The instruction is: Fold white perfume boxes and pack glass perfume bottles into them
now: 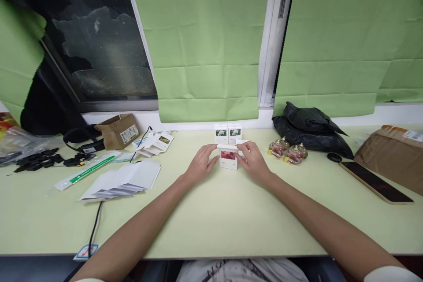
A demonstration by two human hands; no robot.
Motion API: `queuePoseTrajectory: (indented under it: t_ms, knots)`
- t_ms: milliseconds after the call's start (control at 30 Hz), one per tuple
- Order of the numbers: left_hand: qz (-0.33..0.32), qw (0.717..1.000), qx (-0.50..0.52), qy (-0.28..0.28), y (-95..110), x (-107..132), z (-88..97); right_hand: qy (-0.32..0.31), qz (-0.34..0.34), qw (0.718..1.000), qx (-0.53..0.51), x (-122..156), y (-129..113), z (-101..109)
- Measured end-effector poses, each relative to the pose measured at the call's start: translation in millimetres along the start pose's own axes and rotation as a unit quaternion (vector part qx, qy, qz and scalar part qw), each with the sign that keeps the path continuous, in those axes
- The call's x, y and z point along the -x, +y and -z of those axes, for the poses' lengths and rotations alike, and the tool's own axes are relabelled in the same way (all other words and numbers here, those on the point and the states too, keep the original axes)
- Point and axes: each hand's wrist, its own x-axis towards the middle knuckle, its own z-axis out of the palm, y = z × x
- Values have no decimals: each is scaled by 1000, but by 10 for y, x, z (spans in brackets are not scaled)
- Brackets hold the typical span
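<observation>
Table front edge: the pale green table point(211, 220) ends just ahead of my lap; a black cable point(95, 224) crosses this edge at the left.
Working room: the tabletop runs between my forearms from the front edge to the box in my hands.
Left limit: folded white sheets point(124, 178) lie beyond my left forearm, well apart from the box.
Right limit: a phone point(376, 183) lies flat, screen up, beside a brown parcel point(390, 154).
Flower-print box point(228, 163): white, upright, pink picture towards me, between my two hands; I cannot tell whether its base touches the table.
Left hand point(200, 163): fingers at the upper left corner, thumb at the left side, partly bent, holding the box.
Right hand point(256, 163): fingers over the upper right corner, thumb against the right edge, holding the box; pressure cannot be told.
Right of hands: ornate pink bottles point(295, 154) stand near black bags point(307, 132).
Behind the grip: two white boxes point(221, 133) stand side by side.
Rear boundary: a green curtain point(208, 44) hangs behind them.
</observation>
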Motion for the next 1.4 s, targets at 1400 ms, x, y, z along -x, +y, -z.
queuePoseTrajectory:
  t_ms: [1400]
  knots:
    - [228,943,227,89,142,-82,-155,43,-163,964,-208,-10,-23,-85]
